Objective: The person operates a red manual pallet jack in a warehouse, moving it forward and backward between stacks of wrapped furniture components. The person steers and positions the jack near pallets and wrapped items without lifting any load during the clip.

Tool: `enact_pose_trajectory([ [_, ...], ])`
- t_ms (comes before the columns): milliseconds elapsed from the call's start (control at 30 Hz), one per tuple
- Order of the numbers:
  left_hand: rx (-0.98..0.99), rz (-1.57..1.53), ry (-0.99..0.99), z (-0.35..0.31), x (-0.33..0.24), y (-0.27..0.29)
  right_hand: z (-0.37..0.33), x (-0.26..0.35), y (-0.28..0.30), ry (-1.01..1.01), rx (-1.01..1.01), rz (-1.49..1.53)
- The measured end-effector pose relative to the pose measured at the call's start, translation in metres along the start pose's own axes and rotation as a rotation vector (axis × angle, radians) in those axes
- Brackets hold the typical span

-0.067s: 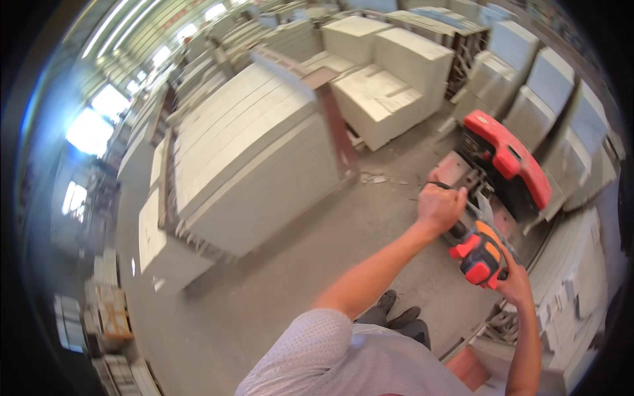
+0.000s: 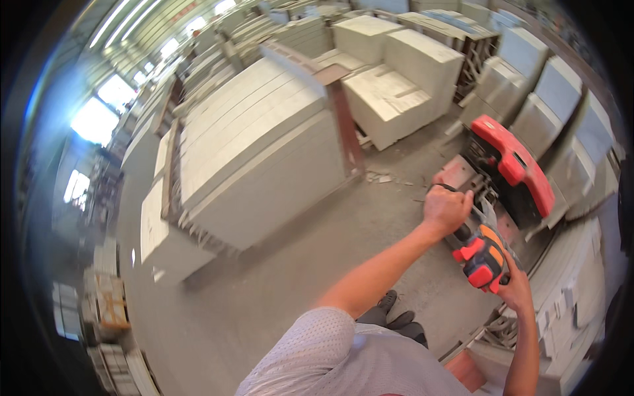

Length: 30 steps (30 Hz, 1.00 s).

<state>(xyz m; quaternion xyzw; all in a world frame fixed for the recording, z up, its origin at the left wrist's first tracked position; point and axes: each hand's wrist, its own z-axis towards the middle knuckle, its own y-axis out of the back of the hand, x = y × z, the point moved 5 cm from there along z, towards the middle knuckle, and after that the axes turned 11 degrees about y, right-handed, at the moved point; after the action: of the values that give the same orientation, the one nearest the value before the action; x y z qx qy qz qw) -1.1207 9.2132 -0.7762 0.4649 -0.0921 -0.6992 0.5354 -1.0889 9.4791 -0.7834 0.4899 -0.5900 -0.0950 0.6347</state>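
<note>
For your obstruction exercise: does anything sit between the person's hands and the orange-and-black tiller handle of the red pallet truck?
Nothing visible: the left hand and right hand both already grip the tiller handle.

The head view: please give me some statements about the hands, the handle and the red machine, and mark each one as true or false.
1. The left hand grips one side of the orange and black control handle. True.
2. The right hand hangs free, away from the handle. False: it holds the handle's near side.
3. The handle leads to a red and black pallet truck in front of the person. True.
4. The big stack of pale stone slabs lies to the right of the truck. False: it stands to the left, across the concrete floor.
5. The person's dark shoes show below the arms. True.
</note>
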Motion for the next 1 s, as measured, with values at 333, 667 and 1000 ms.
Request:
enact_pose_trajectory([
  [333, -0.050, 0.006, 0.071, -0.085, 0.023, 0.108, -0.102, 0.066, -0.071, 0.080, 0.019, 0.055],
  [667, 0.010, 0.003, 0.128, -0.181, 0.040, 0.256, -0.227, 0.162, -0.139, 0.061, 0.092, -0.004],
  [1000, -0.025, -0.029, 0.046, -0.304, 0.067, 0.419, -0.374, 0.257, -0.248, 0.052, 0.043, 0.090],
])
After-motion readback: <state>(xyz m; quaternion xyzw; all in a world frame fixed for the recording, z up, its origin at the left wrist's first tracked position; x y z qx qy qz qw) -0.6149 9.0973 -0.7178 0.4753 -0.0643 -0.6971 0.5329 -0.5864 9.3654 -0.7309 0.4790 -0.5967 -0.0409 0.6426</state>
